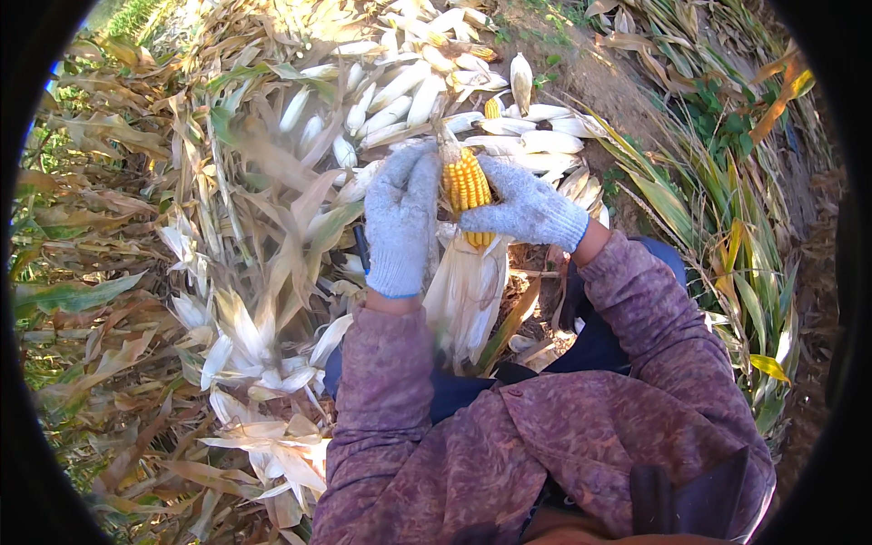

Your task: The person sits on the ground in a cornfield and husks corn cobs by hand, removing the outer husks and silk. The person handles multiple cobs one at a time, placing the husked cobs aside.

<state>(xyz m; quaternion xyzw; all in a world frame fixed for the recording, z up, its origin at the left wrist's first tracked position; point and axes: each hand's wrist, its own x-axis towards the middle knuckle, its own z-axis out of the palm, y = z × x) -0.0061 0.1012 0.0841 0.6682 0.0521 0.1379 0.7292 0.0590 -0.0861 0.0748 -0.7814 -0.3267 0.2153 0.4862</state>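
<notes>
A partly husked ear of corn (469, 187) stands out in front of me, its yellow kernels bare and dry silk at its upper tip. My right hand (524, 201), in a whitish knit glove, grips the ear from the right with the thumb across the kernels. Close against its left side is my left hand (402, 204), gloved the same way; what its fingers hold is hidden. Pale peeled husk (470, 293) hangs from the ear's lower end. A dark, thin object (361, 246) with a blue end shows beside the left glove.
Beyond my hands lies a pile of pale, husk-covered corn ears (402, 92), among it an ear with exposed kernels (492, 107). Dry stalks and leaves (272, 211) are heaped on the left, with opened husks (252, 334) nearer me. Greenish corn stalks (681, 204) lie along the right.
</notes>
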